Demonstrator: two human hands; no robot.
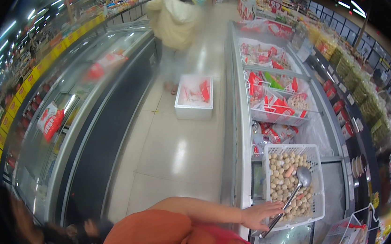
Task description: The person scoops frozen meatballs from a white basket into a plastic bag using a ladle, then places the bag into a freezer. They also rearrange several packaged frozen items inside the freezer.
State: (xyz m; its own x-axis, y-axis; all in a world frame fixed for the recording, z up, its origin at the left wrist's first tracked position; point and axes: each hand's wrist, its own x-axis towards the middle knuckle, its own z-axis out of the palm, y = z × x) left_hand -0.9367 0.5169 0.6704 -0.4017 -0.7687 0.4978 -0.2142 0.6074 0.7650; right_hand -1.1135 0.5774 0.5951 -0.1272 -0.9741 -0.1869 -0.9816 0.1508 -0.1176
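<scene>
My left hand (261, 215) reaches across to the right, palm down with the fingers spread. Its fingertips meet the handle of a metal ladle (291, 197), and the grip is not closed around it. The ladle lies slantwise over a white plastic basket (319, 180), its bowl toward the far right corner. Round pale balls (279, 175), probably frozen food balls, fill much of the basket, with a few orange pieces (289, 171) among them. The basket sits on an open chest freezer (243, 145). My right hand is out of view.
Bagged frozen goods (278, 107) fill the freezer beyond the basket. A white foam box (194, 112) with red-and-white packs stands on the aisle floor (163, 153). Glass-topped freezers (87, 132) line the left. One person (175, 21) stands ahead; another (69, 236) is at lower left.
</scene>
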